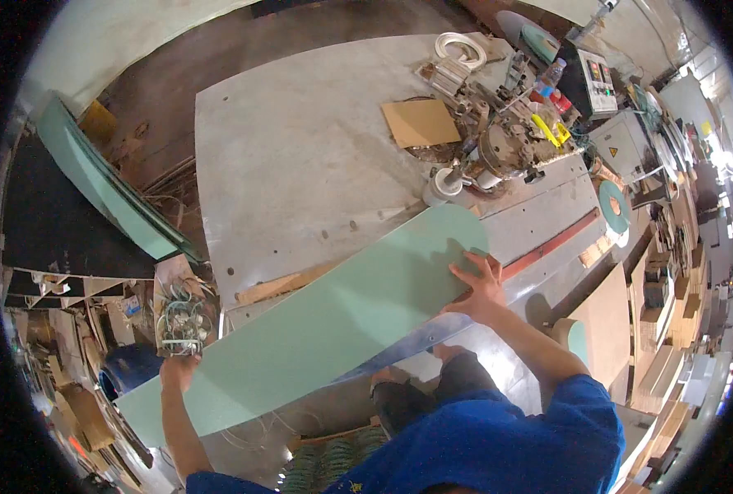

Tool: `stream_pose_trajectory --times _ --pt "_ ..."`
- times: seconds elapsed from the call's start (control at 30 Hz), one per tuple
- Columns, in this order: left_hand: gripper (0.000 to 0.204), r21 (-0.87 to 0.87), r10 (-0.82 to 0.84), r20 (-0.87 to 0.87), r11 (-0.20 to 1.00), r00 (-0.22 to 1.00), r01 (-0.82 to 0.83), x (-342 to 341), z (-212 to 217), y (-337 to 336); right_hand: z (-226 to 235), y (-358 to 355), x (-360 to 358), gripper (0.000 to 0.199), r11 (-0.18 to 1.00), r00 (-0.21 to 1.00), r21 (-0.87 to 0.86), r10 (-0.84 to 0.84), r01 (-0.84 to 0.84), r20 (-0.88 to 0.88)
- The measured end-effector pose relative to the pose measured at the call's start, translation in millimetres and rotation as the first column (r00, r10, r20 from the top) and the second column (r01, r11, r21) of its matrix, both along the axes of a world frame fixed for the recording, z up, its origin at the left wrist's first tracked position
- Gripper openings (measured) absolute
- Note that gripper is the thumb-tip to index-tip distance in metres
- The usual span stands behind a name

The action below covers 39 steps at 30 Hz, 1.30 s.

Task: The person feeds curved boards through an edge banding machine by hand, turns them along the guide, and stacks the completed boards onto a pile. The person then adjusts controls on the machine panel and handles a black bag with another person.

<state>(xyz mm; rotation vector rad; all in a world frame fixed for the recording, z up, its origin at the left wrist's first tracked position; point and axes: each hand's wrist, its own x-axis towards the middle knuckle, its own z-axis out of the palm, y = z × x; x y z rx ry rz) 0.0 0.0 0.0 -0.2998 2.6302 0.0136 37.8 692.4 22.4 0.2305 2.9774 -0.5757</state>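
two bare hands are on one long pale green panel [325, 329], which lies slantwise across the near side of a grey metal table [300, 148], rounded end to the right, other end reaching past the table's left edge. the left hand [179, 372] grasps the panel's far long edge, its fingertips hidden; the right hand [480, 290] lies unclenched on top, fingers spread, near the rounded end. a strip of wood [284, 284] shows just beyond the far long edge, and a reddish strip [551, 243] runs along the table to the right. past the panel, the grey tabletop spreads wide toward the far left, dotted with small holes. its far right corner is crowded: a white round container [443, 185], a brown board [421, 123], a dusty machine [502, 152], a white coil [460, 51]. at far left, curved green pieces [107, 177] border a black surface [62, 214]; a pale wall [136, 33] rises beyond.
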Motion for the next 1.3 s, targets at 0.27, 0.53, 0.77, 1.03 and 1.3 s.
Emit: stream_pose_trajectory --times 0.27,0.53,0.77,1.03,1.3 --pt "0.061 0.109 0.173 0.112 0.977 0.979 -0.185 230.7 -27.0 22.9 -0.1 45.5 -8.8 0.080 0.943 0.942 -0.017 0.330 -0.332 -0.059" --pt "0.071 0.290 0.649 0.072 0.713 0.757 -0.639 497.9 -33.0 227.6 -3.0 106.6 -56.0 0.079 0.686 0.665 0.072 0.723 -0.724 -0.188" --pt "0.074 -0.024 0.842 0.341 0.453 0.419 -0.891 589.1 -38.7 465.7 -9.5 153.8 -90.3 0.074 0.500 0.489 0.116 0.865 -0.858 -0.108" --pt "0.090 0.157 0.925 0.360 0.069 0.122 -0.985 590.8 -26.0 748.2 -39.9 194.0 -73.4 0.054 0.363 0.375 -0.096 0.885 -0.927 -0.274" --pt "0.063 0.474 0.908 0.342 0.055 0.242 -0.879 504.8 -6.0 930.2 -15.5 291.1 22.2 0.046 0.332 0.502 -0.390 0.695 -0.859 -0.515"
